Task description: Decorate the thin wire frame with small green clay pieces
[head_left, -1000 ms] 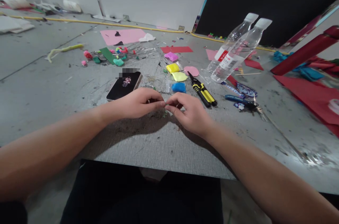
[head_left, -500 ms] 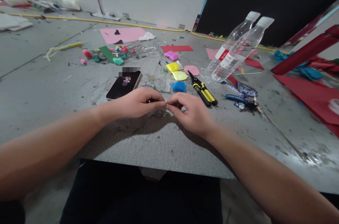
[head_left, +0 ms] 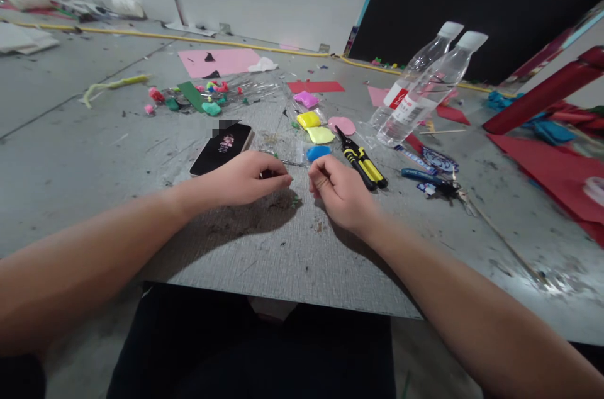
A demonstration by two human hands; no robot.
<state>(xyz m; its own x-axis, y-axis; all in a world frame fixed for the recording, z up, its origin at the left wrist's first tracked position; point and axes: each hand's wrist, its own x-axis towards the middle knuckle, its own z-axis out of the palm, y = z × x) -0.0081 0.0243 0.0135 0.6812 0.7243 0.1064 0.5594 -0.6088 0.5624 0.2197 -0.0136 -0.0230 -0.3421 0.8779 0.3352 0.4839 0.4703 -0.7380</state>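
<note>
My left hand rests on the grey table with thumb and fingertips pinched together; whether anything tiny sits in the pinch is too small to tell. A short gap to its right, my right hand lies curled shut, knuckles up. Small green crumbs lie on the table between the two hands. A black phone lies just beyond my left hand. A blue clay packet sits just beyond the gap, and yellow-and-black cutters lie right beside my right hand.
Yellow, pale yellow and magenta clay packets and a pink disc lie farther back. Two plastic bottles lean at the right. A blue-handled tool, red paper, a red roll and pink paper lie around.
My fingertips were touching in a shared pinch; now the hands have come apart. The right hand pulled back to the right and curled shut. The left hand stayed in place.
</note>
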